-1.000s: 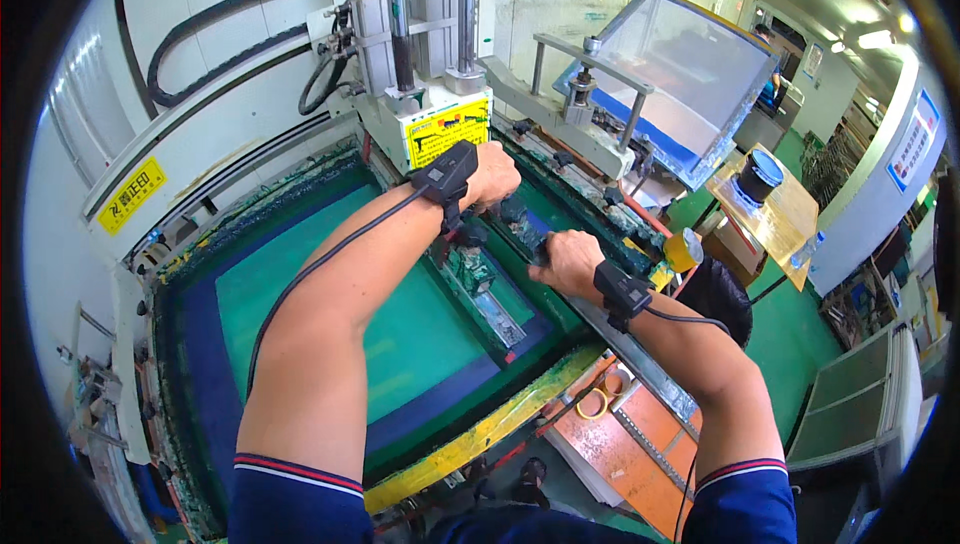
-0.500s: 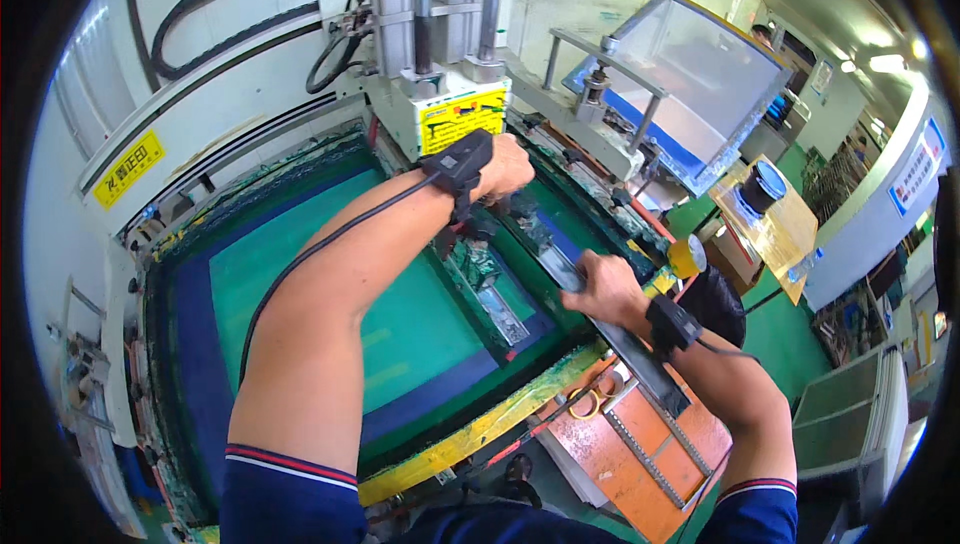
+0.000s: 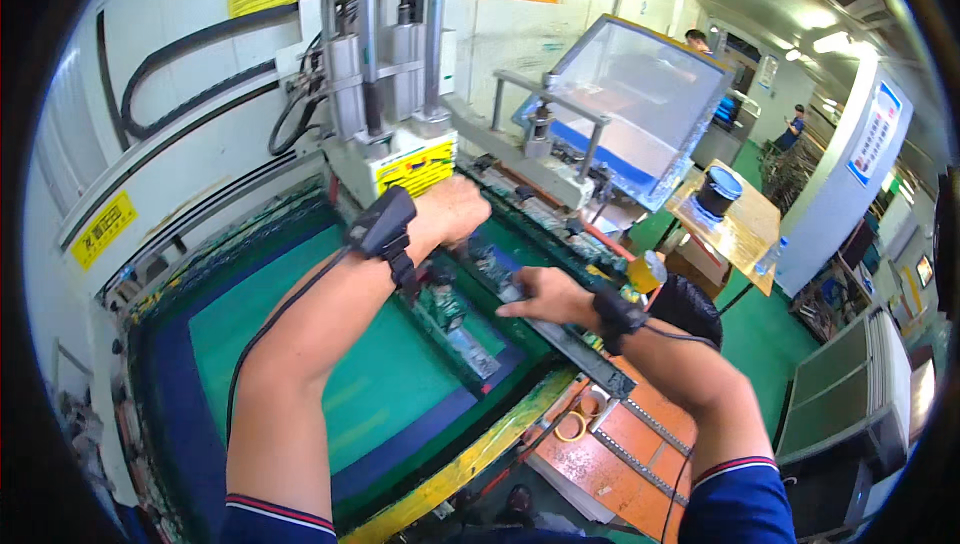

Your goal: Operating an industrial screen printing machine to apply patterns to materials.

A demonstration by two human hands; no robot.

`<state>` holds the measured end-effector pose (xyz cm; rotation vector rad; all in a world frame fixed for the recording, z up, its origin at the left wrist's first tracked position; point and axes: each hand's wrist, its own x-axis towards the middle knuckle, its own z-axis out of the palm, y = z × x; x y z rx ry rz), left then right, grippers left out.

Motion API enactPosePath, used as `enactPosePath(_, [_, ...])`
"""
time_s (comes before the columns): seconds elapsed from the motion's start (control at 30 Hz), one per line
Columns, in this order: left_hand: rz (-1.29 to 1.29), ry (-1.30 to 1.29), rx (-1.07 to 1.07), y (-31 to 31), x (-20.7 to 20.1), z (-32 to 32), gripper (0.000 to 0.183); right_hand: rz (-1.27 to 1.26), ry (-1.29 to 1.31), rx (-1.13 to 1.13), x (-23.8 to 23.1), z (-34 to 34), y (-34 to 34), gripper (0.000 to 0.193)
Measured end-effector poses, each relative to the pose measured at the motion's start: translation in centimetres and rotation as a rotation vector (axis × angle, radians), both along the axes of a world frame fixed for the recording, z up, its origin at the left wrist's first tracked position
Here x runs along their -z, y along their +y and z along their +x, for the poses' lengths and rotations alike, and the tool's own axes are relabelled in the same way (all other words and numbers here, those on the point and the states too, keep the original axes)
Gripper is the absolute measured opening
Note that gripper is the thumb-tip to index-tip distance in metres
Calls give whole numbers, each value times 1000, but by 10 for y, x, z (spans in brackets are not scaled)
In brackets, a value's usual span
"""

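A screen-printing frame with a green mesh (image 3: 370, 384) lies below my arms, dark ink along its edges. My left hand (image 3: 455, 209) is curled beside the white carriage (image 3: 410, 159) of the press; its fingertips are hidden, and whatever they hold cannot be made out. My right hand (image 3: 550, 299) grips a long grey metal bar (image 3: 590, 356), thumb toward the left. The bar slants over the frame's right part, its near end past the yellow edge. Left of it, an ink-smeared holder with a blade (image 3: 465, 349) hangs over the mesh.
An orange table (image 3: 610, 454) with tape rolls (image 3: 571, 427) and metal strips stands at the near right. Farther right are a yellow-capped knob (image 3: 647, 271), a wooden table (image 3: 745, 234) with an ink tub (image 3: 717, 189), and a leaning blue-edged screen (image 3: 640, 94). Other people are far back.
My right hand and the metal bar have moved away from me and inward, so the bar covers less of the orange table. My left hand stays by the carriage. The view has shifted.
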<state>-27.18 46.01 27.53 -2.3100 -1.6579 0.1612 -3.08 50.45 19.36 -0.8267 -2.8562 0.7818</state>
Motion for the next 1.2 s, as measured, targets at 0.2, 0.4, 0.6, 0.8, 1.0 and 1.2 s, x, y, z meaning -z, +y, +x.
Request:
enactPosePath(0.2, [151, -520, 300, -113, -13, 56, 46, 18, 4, -162, -14, 42, 23, 59])
enactPosePath(0.4, [-275, -876, 34, -140, 47, 124, 47, 55, 44, -225, -28, 44, 67, 47])
enactPosePath(0.6, [-91, -1302, -554, -130, 73, 160, 58, 39, 124, -323, -30, 31, 102, 40])
enactPosePath(0.8, [72, -1450, -917, -126, 85, 178, 61, 100, 300, -573, -9, -29, 142, 30])
enactPosePath(1.0, [66, -1210, -1088, -85, 94, 192, 99, 51, 159, -439, -15, -58, 183, 33])
enactPosePath(1.2, [120, -1217, -1225, -71, 105, 217, 105, -29, 226, -478, 5, -131, 169, 35])
